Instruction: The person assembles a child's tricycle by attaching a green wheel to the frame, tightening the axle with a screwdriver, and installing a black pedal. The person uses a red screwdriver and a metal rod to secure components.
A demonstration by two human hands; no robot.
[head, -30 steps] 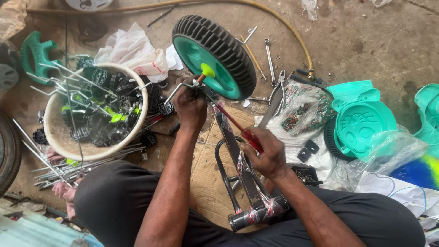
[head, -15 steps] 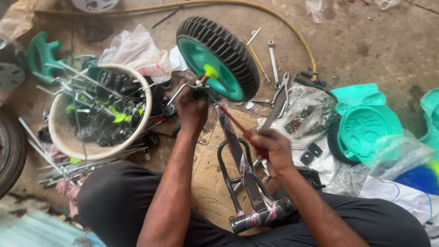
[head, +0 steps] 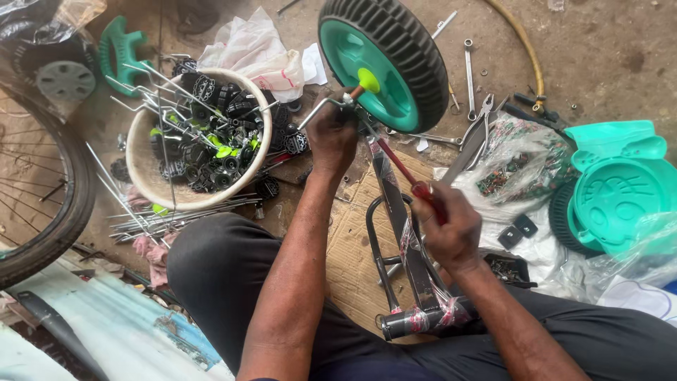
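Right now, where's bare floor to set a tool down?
Bare concrete at the upper right, between the yellow hose and the teal moulded parts. A bare cardboard strip lies between the forearms. Crowded: around the white basin, and the bags beside the right hand.

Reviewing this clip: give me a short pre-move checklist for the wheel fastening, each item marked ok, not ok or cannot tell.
1. Left hand steadies the hub end: ok, it is closed around a metal part just below the teal wheel.
2. Right hand has a firm grip on the red-handled screwdriver: ok, fingers wrapped round the handle.
3. Screwdriver tip seated at the hub: cannot tell, the left hand hides it.
4. Black frame supported: ok, it lies across the cardboard and the person's lap.
5. Spare parts at hand: ok, the white bowl of small parts sits beside the left arm.
6. Fastener tight: cannot tell.
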